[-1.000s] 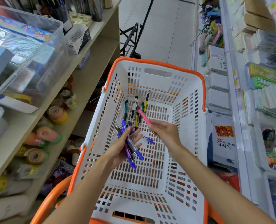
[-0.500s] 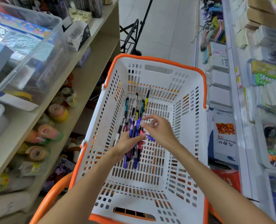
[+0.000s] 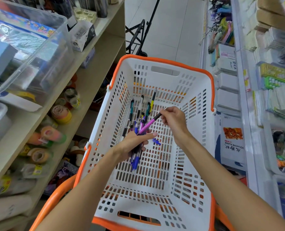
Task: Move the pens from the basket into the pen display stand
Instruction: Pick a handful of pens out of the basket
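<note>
A white basket with an orange rim [image 3: 196,164] fills the middle of the view. Over its floor my left hand [image 3: 135,144] grips a bundle of blue and purple pens [image 3: 135,157], their tips pointing toward me. My right hand [image 3: 173,120] pinches a purple pen with a black grip [image 3: 149,124] by its far end, its other end lying against the bundle. Several more pens [image 3: 141,105] lie on the basket's far floor, teal, white and yellow. A small blue piece [image 3: 156,141] lies loose on the floor. No pen display stand is identifiable.
A beige shelf unit on the left carries a clear plastic bin [image 3: 30,52] above and rolls of tape [image 3: 61,114] below. White shelves with stationery [image 3: 271,80] line the right. A black folding trolley [image 3: 138,39] stands on the tiled aisle beyond the basket.
My right hand let go of a pink pen into the bundle, reached to the far pens and now holds a purple one against the bundle. My left hand turned the bundle more upright.
</note>
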### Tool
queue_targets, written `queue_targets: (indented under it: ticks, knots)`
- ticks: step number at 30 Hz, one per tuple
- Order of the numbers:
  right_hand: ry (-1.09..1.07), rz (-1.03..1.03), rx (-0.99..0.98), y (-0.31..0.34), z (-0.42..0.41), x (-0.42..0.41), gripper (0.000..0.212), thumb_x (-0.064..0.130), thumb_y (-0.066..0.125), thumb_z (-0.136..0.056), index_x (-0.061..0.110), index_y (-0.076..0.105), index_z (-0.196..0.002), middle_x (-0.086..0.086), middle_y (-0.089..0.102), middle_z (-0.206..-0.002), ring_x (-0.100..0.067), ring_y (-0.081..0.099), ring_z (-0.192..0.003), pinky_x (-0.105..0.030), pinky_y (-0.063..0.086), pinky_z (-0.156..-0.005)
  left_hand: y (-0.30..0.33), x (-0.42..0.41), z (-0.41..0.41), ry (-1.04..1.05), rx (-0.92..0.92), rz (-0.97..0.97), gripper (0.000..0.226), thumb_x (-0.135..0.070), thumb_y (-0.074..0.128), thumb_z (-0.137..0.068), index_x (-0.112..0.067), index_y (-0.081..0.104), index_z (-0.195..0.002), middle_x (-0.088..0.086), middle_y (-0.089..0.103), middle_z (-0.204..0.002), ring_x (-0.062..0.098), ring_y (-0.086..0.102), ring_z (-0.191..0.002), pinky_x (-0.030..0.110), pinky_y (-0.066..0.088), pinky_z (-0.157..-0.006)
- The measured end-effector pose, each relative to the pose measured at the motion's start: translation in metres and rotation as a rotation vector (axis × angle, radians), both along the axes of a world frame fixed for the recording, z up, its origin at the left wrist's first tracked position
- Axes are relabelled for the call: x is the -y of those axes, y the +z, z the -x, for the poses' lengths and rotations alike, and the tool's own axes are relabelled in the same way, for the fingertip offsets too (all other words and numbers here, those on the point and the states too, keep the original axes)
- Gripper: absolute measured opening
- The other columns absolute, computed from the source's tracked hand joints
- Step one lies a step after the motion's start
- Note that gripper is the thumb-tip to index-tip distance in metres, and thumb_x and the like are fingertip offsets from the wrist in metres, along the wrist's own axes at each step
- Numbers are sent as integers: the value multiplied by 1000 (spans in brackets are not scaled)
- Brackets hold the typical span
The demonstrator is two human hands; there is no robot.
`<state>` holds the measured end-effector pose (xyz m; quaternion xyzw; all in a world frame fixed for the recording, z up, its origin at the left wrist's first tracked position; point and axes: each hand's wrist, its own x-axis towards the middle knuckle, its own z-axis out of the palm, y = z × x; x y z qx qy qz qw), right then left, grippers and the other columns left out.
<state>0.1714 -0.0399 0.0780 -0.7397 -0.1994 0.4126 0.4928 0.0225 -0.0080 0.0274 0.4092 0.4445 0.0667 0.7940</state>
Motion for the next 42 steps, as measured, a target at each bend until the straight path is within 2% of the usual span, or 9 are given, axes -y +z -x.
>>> queue_targets:
  ticks: [5, 10, 13, 18, 21, 27, 31, 36, 42]
  knots:
    - [-97, -85, -42, 5, 5, 15, 8, 5, 60, -89, 12, 56, -86, -6, 64, -77, -14, 60, -68, -24, 51, -69, -8, -2, 17, 260, 84, 181, 22, -26, 62, -90, -6, 60, -100, 1, 60, -66, 9, 55, -52, 18, 52, -52]
    - [143, 59, -31, -14, 39, 47, 9, 4, 68, -81, 11, 62, -85, -3, 71, -81, -12, 69, -75, -18, 55, -69, -13, 6, 11, 485, 142, 202, 39, -34, 53, -94, -1, 63, -115, 17, 70, -108, 23, 70, -95, 32, 59, -79]
    - [304, 135, 90, -26, 45, 62, 11, 12, 74, -80, 16, 65, -84, 3, 72, -81, -5, 69, -73, -11, 50, -64, -15, 9, 10, 442, 91, 97, 40, -32, 54, -94, -3, 61, -121, 13, 70, -112, 22, 69, -101, 34, 58, -81]
    - [586, 179, 300, -15, 29, 56, 7, 31, 63, -89, 26, 66, -92, 17, 63, -86, 2, 58, -79, -10, 41, -67, -12, 12, 19, 215, 13, -5, 28, -26, 62, -90, -2, 66, -104, 7, 68, -81, 14, 65, -70, 25, 55, -67]
    - [517, 123, 391, -5, 16, 30, 16, 38, 61, -90, 29, 62, -103, 8, 59, -86, -7, 57, -75, -18, 45, -69, -4, 18, 19, -10, -60, -121, 22, -31, 62, -90, -10, 63, -85, -1, 63, -67, 9, 59, -61, 20, 52, -66]
    - [758, 284, 248, -4, 14, 9, 30, 35, 70, -84, 11, 67, -102, -8, 63, -84, -14, 56, -67, -26, 46, -66, 5, 25, 18, -237, -87, -194, 26, -36, 63, -90, -18, 51, -75, -5, 49, -59, 6, 43, -51, 18, 41, -59]
    - [716, 324, 36, -10, 6, 12, 17, 27, 71, -85, 18, 71, -99, -8, 71, -99, -14, 59, -79, -26, 47, -68, 9, 25, 25, -206, -17, -56, 26, -40, 61, -90, -20, 50, -77, -6, 42, -61, 7, 40, -56, 19, 41, -62]
    - [699, 327, -86, -14, 7, 20, 26, 20, 63, -91, 13, 67, -115, 3, 64, -91, -10, 54, -75, -22, 46, -64, 14, 24, 33, -112, 186, 386, 11, -20, 56, -94, -10, 52, -93, 2, 54, -73, 13, 51, -68, 28, 50, -73]
    - [749, 315, 544, -1, 32, 17, 48, 56, 67, -77, 18, 54, -102, 10, 45, -90, -9, 51, -81, -26, 42, -68, 14, 27, 27, -201, 11, 202, 9, -12, 54, -95, -10, 50, -103, 4, 54, -79, 13, 52, -72, 33, 51, -79]
